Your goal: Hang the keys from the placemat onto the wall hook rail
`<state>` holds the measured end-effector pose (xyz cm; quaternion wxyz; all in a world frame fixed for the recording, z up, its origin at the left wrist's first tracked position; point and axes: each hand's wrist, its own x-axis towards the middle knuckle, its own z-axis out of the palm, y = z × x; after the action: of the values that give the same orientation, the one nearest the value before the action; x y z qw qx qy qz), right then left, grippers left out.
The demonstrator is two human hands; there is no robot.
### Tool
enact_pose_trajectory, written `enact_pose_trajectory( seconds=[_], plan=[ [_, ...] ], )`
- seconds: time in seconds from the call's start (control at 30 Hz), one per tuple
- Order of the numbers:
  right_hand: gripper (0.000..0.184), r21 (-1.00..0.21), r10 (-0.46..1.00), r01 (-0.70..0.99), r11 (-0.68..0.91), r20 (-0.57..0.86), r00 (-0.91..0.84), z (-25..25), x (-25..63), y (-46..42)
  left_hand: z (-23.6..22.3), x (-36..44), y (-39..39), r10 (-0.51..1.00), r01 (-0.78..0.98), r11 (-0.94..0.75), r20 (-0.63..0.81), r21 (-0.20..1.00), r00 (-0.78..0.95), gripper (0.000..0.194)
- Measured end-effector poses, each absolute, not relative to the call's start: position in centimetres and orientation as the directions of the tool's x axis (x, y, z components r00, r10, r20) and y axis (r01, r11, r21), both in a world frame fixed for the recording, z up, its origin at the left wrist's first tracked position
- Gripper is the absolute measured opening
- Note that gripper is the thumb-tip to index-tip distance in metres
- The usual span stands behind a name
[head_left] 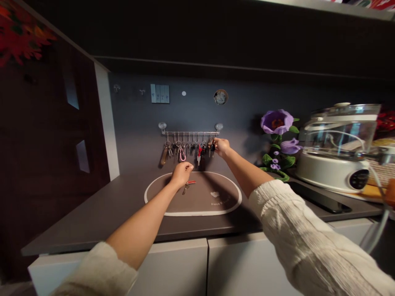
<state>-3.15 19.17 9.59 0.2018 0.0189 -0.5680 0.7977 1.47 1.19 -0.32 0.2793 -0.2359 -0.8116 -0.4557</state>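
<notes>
A metal key rack with several hooks is fixed to the dark wall on two suction cups, and several bunches of keys hang from it. My right hand reaches up to the rack's right end, its fingers pinched on a dark key bunch hanging there. My left hand hovers lower, fingers curled closed, just above a key with a red tag that lies on an oval dark mat with a white border. What the left fingers hold, if anything, is hidden.
A purple artificial flower stands to the right of the rack. Farther right sits a white appliance with a clear glass lid. A dark wooden door is on the left. A light switch panel is above the rack.
</notes>
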Motion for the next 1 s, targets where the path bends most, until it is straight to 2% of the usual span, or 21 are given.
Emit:
enact_pose_trajectory(
  seconds=[0.23, 0.67, 1.0],
  plan=[
    [0.02, -0.895, 0.391, -0.31, -0.32, 0.173, -0.904, 9.3, -4.0, 18.4, -0.3, 1.3, 1.1, 0.125, 0.624, 0.49, 0.66, 0.609, -0.741, 0.019],
    [0.02, -0.917, 0.351, -0.342, -0.203, 0.258, -0.9, 6.9, -5.0, 19.4, -0.3, 1.2, 0.9, 0.079, 0.592, 0.459, 0.634, 0.662, -0.77, 0.018],
    [0.012, -0.929, 0.429, -0.361, -0.081, 0.294, -0.854, 6.5, -4.4, 20.0, -0.1, 1.1, 0.7, 0.055, 0.568, 0.437, 0.61, 0.697, -0.791, 0.015]
  ],
)
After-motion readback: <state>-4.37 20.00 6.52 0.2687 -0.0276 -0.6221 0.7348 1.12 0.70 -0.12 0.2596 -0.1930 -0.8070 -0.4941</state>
